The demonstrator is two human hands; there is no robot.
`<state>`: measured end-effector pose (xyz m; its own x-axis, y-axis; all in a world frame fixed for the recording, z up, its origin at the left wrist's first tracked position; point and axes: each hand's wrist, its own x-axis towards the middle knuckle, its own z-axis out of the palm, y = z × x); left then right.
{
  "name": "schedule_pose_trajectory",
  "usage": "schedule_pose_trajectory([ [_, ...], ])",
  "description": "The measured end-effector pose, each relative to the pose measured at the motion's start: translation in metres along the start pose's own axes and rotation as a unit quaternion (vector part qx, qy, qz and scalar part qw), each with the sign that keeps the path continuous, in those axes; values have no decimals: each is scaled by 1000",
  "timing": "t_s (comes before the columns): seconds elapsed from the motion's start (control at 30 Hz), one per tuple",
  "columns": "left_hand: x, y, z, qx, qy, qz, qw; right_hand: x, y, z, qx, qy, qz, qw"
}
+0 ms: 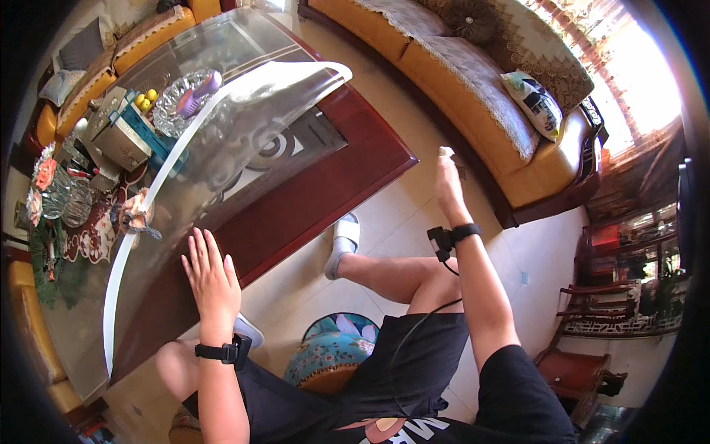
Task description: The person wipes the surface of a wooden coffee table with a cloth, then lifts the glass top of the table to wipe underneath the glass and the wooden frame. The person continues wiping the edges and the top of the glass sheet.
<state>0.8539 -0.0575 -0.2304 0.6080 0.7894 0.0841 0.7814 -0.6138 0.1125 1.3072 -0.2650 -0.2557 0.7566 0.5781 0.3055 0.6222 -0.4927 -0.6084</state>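
My left hand (pixel 211 277) is palm down with its fingers stretched out, over the near edge of a dark red wooden table (pixel 259 240). It holds nothing; whether it touches the wood I cannot tell. Just beyond its fingertips lies a clear sheet with a curved white edge (pixel 157 185), spread across much of the tabletop. A bunched peach-coloured fabric piece (pixel 136 211) sits by that edge. Away from the table, on the right, my right hand (pixel 448 181) is raised edge-on with straight fingers and nothing in it. Black straps circle both wrists.
A glass bowl (pixel 175 103) with a purple item, a box (pixel 118 133), yellow fruit-like pieces (pixel 146 99) and a flower vase (pixel 53 196) stand on the table. An orange sofa (pixel 473 96) lies beyond it. A flowered round stool (pixel 333 355) is between my legs.
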Motion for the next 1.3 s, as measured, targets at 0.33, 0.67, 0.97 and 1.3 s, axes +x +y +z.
schedule_pose_trajectory([
  [0.33, 3, 88, -11, -60, -87, 178, 978, -31, -63, 3, 335, 20, 80, 938],
  [0.67, 13, 64, -9, -11, -101, 192, 976, -158, -176, 89, 14, -155, -366, 918],
  [0.97, 11, 62, -12, -32, -97, 194, 976, -148, -141, 85, -23, -108, -253, 961],
  [1.3, 9, 59, -8, -43, -71, 187, 979, -74, -59, 61, -125, 19, -91, 988],
])
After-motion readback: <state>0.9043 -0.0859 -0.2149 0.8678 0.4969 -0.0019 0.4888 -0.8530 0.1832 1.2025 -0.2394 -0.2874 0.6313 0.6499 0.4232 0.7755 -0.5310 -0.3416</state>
